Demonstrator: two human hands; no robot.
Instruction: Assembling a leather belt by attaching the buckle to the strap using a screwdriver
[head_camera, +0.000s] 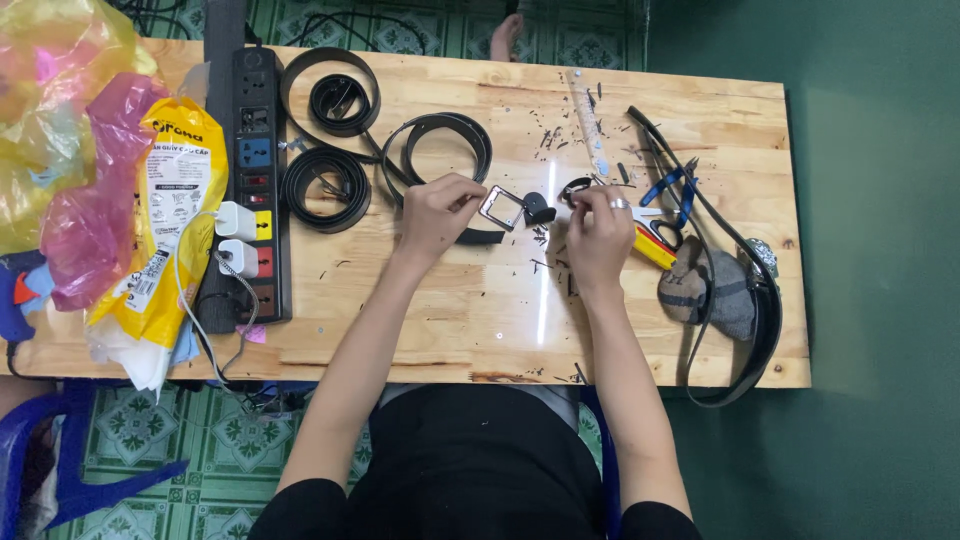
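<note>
At mid-table (500, 330) I note my left hand (437, 208) pinching the square metal buckle (500, 208) and black belt end (480, 237), my right hand (598, 225) gripping the strap loop (575, 188); light, rigid frame, limp strap—hold by edges.

Black belts (330, 188) – pale wood table (450, 300) – green patterned floor tiles (230, 440), yellow-handled scissors (655, 240), pink and yellow bags (95, 200)

A pale wooden tabletop (420, 320) carries a black power strip (255, 180) at far left beside yellow bags (170, 220), coiled black belts (330, 140) further in, and at right blue pliers (668, 185), scissors (655, 235), a grey cloth (715, 290) and scattered black scraps (560, 130).
</note>
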